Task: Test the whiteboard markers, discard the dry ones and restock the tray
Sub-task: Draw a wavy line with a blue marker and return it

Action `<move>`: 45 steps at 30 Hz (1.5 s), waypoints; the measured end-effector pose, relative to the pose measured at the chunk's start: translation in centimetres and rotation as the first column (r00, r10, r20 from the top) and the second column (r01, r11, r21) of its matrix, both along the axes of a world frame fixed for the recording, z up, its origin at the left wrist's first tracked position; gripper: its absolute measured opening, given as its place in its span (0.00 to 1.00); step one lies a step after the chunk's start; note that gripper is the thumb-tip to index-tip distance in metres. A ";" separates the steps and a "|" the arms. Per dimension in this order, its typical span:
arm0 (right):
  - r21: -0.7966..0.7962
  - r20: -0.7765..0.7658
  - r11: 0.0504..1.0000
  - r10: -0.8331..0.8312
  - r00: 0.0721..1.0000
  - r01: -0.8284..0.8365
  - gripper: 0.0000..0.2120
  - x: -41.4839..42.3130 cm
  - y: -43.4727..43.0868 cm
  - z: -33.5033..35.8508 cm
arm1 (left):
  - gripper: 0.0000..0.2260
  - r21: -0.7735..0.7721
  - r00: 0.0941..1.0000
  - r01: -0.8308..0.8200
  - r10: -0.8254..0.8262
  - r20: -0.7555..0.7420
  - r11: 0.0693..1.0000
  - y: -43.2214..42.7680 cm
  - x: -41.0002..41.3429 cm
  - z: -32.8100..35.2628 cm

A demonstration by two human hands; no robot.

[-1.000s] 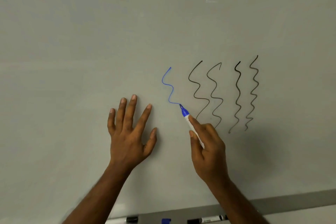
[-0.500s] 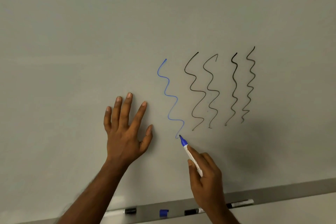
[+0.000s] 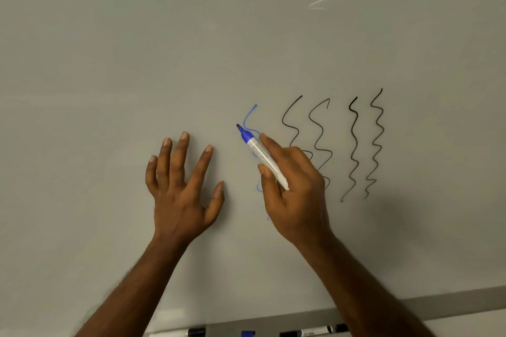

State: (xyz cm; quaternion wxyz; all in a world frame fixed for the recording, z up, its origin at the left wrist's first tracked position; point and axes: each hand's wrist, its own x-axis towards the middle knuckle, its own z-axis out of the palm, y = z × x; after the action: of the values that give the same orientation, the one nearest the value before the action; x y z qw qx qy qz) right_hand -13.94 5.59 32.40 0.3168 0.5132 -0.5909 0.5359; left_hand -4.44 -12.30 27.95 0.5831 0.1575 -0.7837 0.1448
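Blue-tipped marker (image 3: 262, 157) sits pinched in my right hand (image 3: 295, 194), thumb and forefinger curled round its white barrel, tip pointing up-left across the blue wavy line (image 3: 247, 115) on the whiteboard (image 3: 137, 76). My left hand (image 3: 180, 194) lies flat on the board just beside it, fingers spread, holding nothing. More markers (image 3: 312, 333) lie in the tray (image 3: 465, 302) below.
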 end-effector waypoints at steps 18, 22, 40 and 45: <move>0.115 -0.026 0.992 -0.057 0.998 0.059 0.18 -0.3 -0.7 -3.1 | 0.31 0.036 0.999 -0.024 0.023 0.043 0.999 0.0 0.2 -2.8; 0.197 -0.016 0.978 -0.058 0.998 0.060 0.19 0.1 -0.1 -5.2 | 0.31 0.038 0.999 -0.027 0.026 0.043 0.999 0.0 0.3 -3.4; 0.270 0.159 0.961 -0.105 0.982 0.058 0.18 -0.1 2.7 -12.8 | 0.33 0.165 0.990 -0.073 0.051 0.130 0.984 1.6 0.1 -8.3; 0.303 0.215 0.952 -0.107 0.971 0.038 0.19 0.0 3.8 -14.9 | 0.34 0.187 0.981 -0.085 0.049 0.187 0.979 2.0 0.4 -10.0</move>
State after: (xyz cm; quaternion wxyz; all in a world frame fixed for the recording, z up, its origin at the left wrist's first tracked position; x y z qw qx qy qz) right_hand -13.93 9.37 17.51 0.1856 0.4676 -0.7155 0.4847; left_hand -4.02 -10.30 17.96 0.4857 0.2263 -0.8383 0.1009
